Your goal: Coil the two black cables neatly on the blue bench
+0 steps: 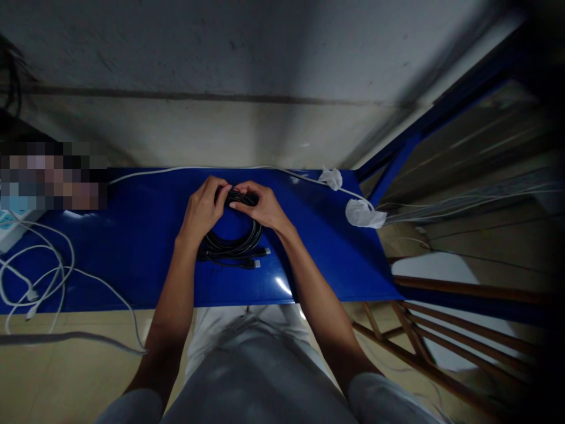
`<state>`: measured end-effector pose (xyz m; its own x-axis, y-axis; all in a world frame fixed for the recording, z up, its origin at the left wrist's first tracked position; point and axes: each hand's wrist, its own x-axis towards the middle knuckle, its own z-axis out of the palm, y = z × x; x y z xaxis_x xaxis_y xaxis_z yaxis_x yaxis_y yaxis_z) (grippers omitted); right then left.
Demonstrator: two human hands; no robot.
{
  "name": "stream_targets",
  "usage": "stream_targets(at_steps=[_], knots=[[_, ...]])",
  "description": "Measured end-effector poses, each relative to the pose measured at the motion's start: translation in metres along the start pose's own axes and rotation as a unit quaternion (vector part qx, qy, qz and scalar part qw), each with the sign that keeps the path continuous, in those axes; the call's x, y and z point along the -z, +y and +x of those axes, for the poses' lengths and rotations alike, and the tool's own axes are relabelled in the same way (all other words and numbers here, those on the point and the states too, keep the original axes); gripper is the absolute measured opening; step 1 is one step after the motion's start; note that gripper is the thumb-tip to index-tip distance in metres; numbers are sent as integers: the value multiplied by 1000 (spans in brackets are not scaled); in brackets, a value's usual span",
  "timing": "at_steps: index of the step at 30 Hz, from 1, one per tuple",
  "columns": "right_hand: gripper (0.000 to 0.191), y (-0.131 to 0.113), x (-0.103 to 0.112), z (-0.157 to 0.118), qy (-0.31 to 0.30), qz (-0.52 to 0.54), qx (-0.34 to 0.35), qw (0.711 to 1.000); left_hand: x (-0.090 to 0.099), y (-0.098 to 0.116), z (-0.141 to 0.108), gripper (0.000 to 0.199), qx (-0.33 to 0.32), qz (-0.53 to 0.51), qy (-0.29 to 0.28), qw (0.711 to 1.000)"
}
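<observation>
A coiled black cable [241, 242] lies on the blue tabletop [132, 247] in front of me. Two connectors with pale metal ends [257, 264] stick out at the coil's lower right. My left hand [206, 206] is closed on the upper left part of the coil, thumb and fingers pressed together. From the right, my right hand [260, 205] grips the top of the same coil between thumb and fingers. The fingertips of both hands are close together at the top of the loop. Some of the cable is hidden beneath the hands.
Tangled white cables [57, 265] lie at the left beside a white power strip [17, 232]. A white cord runs along the back edge to crumpled white wrappings [364, 213] at the right. Behind the table is a wall [198, 129]; a wooden rack [468, 330] stands at lower right.
</observation>
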<state>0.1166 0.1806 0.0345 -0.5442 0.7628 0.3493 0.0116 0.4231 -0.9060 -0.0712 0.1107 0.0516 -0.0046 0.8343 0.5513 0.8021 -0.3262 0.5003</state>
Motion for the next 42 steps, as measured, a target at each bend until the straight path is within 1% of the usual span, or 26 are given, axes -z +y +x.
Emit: stream_targets(at_steps=[6, 14, 18, 21, 25, 31, 37, 39, 42], knots=[[25, 4, -1, -1, 4, -36, 2, 999, 0, 1, 0, 15, -6, 2, -8, 1000], [14, 5, 0, -2, 3, -73, 50, 996, -2, -2, -2, 15, -12, 6, -8, 1000], [12, 4, 0, -2, 4, -94, 57, 994, -3, -4, -3, 15, -16, 1, -6, 1000], [14, 5, 0, -1, 4, -126, 61, 990, -3, -4, -4, 15, -20, 2, -5, 1000], [22, 7, 0, -2, 1, -171, 63, 983, -3, -4, -4, 15, -21, 7, -9, 1000], [27, 7, 0, -2, -6, -174, 71, 982, -2, -3, -4, 18, -17, 8, -13, 1000], [43, 4, 2, -3, -34, -206, 66, 976, -1, -1, -4, 18, -10, 4, -19, 1000], [40, 4, 1, -4, -34, -216, 67, 973, -1, -1, -3, 18, -11, 3, -20, 1000], [30, 4, 2, -4, -27, -225, 71, 972, -2, -2, -3, 18, -14, 2, -20, 1000]])
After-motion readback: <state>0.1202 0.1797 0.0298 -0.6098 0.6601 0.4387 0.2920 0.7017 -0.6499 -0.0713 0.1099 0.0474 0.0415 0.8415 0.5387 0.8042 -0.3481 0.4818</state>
